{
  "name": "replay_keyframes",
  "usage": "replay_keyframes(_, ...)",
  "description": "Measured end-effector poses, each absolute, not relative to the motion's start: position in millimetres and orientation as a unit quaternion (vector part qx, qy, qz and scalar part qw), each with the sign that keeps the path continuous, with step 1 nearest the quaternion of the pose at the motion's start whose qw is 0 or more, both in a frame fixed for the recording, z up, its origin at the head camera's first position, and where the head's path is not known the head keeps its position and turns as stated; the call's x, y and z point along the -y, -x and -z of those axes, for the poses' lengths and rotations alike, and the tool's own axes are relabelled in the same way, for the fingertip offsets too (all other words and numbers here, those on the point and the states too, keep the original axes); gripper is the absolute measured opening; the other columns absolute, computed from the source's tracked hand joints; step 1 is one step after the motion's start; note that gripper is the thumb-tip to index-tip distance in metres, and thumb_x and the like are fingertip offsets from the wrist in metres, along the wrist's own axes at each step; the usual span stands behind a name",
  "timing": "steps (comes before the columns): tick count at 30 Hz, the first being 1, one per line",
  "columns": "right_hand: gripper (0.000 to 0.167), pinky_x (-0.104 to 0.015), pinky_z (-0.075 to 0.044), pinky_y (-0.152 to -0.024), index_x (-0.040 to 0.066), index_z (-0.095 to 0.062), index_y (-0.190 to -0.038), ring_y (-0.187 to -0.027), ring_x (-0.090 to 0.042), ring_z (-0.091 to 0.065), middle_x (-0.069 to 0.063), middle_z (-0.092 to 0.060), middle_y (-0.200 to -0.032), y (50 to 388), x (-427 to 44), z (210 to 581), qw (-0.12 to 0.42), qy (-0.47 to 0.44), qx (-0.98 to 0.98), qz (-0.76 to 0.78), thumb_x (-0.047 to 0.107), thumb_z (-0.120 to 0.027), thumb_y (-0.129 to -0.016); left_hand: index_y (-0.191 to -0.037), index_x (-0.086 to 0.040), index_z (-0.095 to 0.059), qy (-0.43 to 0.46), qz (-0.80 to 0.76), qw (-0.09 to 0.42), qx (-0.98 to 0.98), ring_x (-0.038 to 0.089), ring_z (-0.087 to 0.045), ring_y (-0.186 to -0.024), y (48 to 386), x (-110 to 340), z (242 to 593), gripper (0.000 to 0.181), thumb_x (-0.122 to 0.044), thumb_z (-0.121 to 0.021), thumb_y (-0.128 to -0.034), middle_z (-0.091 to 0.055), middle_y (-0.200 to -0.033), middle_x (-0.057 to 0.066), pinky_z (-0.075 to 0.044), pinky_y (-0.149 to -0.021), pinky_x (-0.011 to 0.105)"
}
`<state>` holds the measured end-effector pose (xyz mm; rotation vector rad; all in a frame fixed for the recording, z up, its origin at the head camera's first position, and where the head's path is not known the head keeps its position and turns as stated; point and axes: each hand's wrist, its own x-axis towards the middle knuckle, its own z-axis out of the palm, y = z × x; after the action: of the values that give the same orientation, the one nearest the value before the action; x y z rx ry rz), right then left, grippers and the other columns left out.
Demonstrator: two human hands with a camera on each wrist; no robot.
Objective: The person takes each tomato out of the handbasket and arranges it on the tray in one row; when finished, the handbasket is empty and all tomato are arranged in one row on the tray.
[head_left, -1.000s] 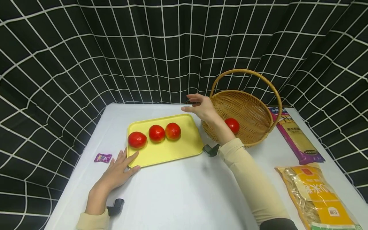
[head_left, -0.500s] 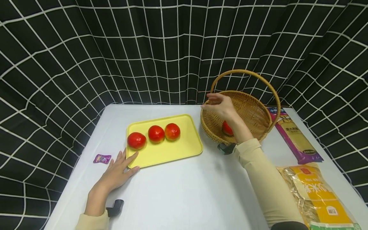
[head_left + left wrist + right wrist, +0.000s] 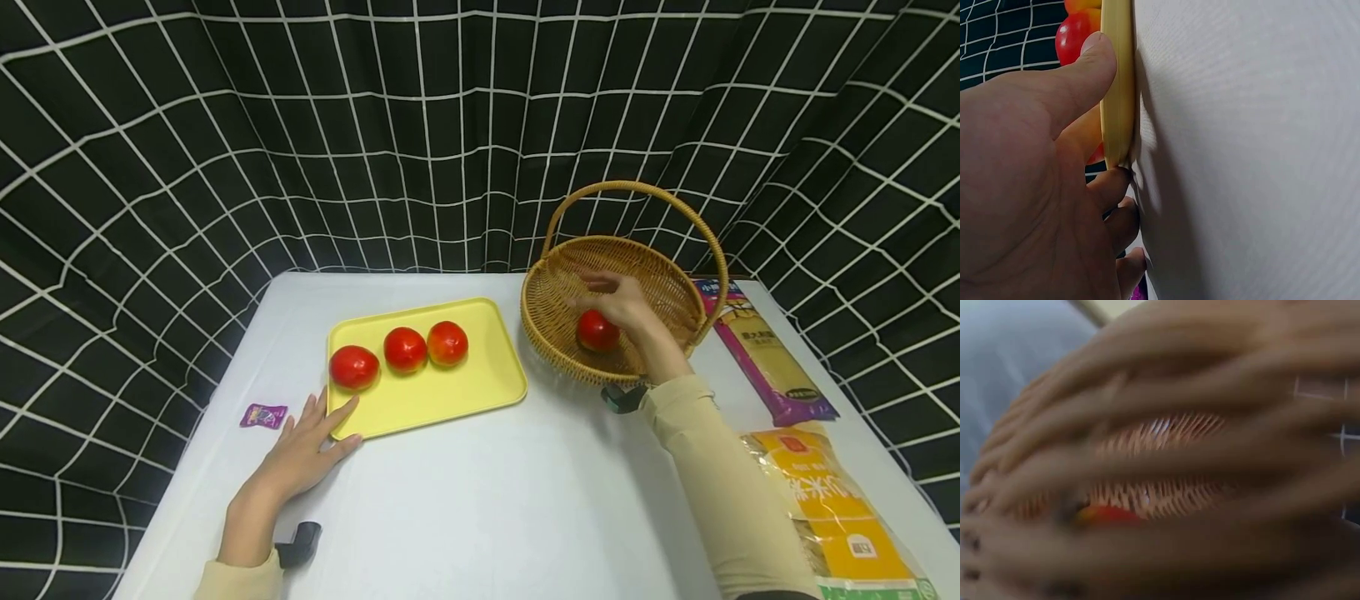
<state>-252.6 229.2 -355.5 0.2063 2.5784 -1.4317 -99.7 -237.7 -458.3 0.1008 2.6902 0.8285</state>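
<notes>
My left hand (image 3: pixel 296 454) rests at the near-left corner of a yellow tray (image 3: pixel 450 400), fingers spread. In the left wrist view, the thumb (image 3: pixel 1094 62) lies along the tray's rim (image 3: pixel 1119 94). Three glossy red tomato-like fruits (image 3: pixel 405 350) sit in the tray. At the right, my right hand (image 3: pixel 622 302) is inside the opening of a handled wicker basket (image 3: pixel 551 329), fingers loosely bent. Just below that hand lies another red fruit (image 3: pixel 597 331); no grip on it shows. The right wrist view is filled by the blurred basket weave (image 3: pixel 1166 469), with a bit of red fruit (image 3: pixel 1110 515).
A small purple packet (image 3: pixel 264 416) lies left of the tray. Right of the basket is a purple-edged noodle packet (image 3: pixel 772 358), with a yellow bag (image 3: pixel 832 500) nearer. A black grid-patterned cloth (image 3: pixel 420 150) stands behind the white table (image 3: pixel 450 517).
My right hand has moved right and down, from between tray and basket to inside the basket above the fruit. The left hand has stayed at the tray's corner.
</notes>
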Motion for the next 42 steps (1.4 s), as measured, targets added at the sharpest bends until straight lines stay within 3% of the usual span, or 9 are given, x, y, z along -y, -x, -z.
replay_keyframes(10,0.068,-0.056,-0.038,-0.127,0.005,-0.050,-0.156,-0.151,-0.048,-0.041,-0.029,-0.043,-0.163,250.1,-242.5,364.6,0.096,-0.100,-0.865,0.482,0.015,-0.078,-0.095,-0.166,-0.021,-0.037,-0.032,-0.293,0.162,-0.942,0.050,0.003,-0.163,98.6,238.5,460.2,0.077,-0.058,-0.060,-0.1025,-0.005,-0.175,0.030,0.006,-0.129,0.072)
replay_keyframes(18,0.063,-0.056,-0.041,-0.125,-0.004,-0.051,-0.152,-0.149,-0.051,-0.043,-0.035,-0.043,-0.160,250.2,-247.0,370.2,0.090,-0.096,-0.883,0.451,0.009,-0.076,-0.095,-0.166,-0.021,-0.037,-0.036,-0.291,0.158,-0.943,0.051,0.002,-0.163,99.1,239.0,461.0,0.078,-0.059,-0.060,-0.1021,-0.006,-0.175,0.030,0.005,-0.129,0.072)
replay_keyframes(42,0.066,-0.055,-0.046,-0.121,-0.003,-0.050,-0.153,-0.146,-0.049,-0.049,-0.035,-0.048,-0.157,247.2,-251.2,383.3,0.113,-0.103,-0.902,0.403,0.009,-0.078,-0.095,-0.166,-0.020,-0.039,-0.039,-0.286,0.148,-0.946,0.051,0.000,-0.163,98.2,235.0,457.3,0.077,-0.058,-0.060,-0.1024,-0.009,-0.175,0.030,0.004,-0.129,0.073)
